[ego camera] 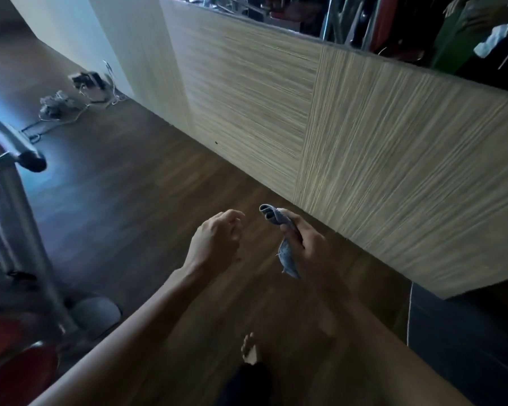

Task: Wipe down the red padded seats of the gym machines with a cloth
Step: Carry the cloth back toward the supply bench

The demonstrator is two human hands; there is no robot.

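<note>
The right grip is closed round a blue-grey cloth. Fingers and thumb wrap its middle, so a rolled end sticks up above the thumb and a loose tail hangs below the palm. Bunched like this the cloth is compact for carrying. It would probably need shaking out or refolding to give a flat wiping face. The left grip has hold of nothing. Its fingers are loosely curled, near the cloth but apart from it, perhaps placed to help rearrange it.

Both grips hang over bare wood floor, beside a striped wall panel with a mirror above. A bare foot shows below them. The cloth touches no seat. The only red seat in view sits at the lower left corner, by a machine's steel post and handle. It is too blurred to tell whether it is 1 pad or 2, and it lies well apart from the cloth.

This looks like a pause between seats, not a wipe. The next move would call for turning left and lowering the cloth onto the padding.
</note>
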